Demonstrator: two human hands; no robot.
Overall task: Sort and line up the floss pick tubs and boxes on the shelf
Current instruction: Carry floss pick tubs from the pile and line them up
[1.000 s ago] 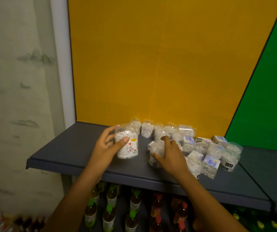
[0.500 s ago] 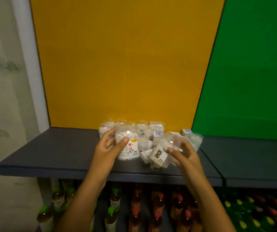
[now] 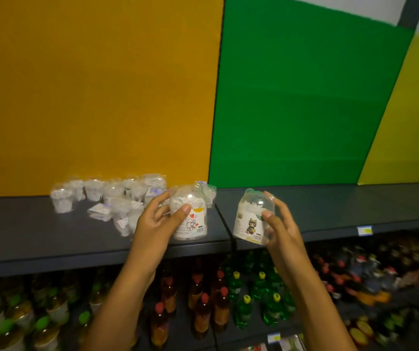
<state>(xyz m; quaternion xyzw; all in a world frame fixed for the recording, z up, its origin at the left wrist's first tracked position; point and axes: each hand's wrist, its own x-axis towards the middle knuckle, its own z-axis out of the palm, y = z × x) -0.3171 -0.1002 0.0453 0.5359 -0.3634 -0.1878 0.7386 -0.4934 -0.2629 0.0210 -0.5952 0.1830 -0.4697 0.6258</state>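
Note:
My left hand (image 3: 158, 224) grips a clear floss pick tub with a white cat label (image 3: 190, 216), held upright just above the front of the dark shelf (image 3: 26, 234). My right hand (image 3: 276, 224) grips a second clear tub with a dark cat label (image 3: 252, 219), tilted slightly, over the shelf's right section past the seam. Behind and left of my left hand lies a loose cluster of several clear tubs and small boxes (image 3: 112, 198) against the orange back panel.
The shelf's right section (image 3: 342, 206) runs under the green and yellow panels. A price tag (image 3: 364, 230) sits on its front edge. Rows of drink bottles (image 3: 228, 300) fill the lower shelves beneath my arms.
The view has swung right. My right hand has lifted the dark cat tub out of the cluster and carried it right past the shelf seam. My left hand still holds its tub.

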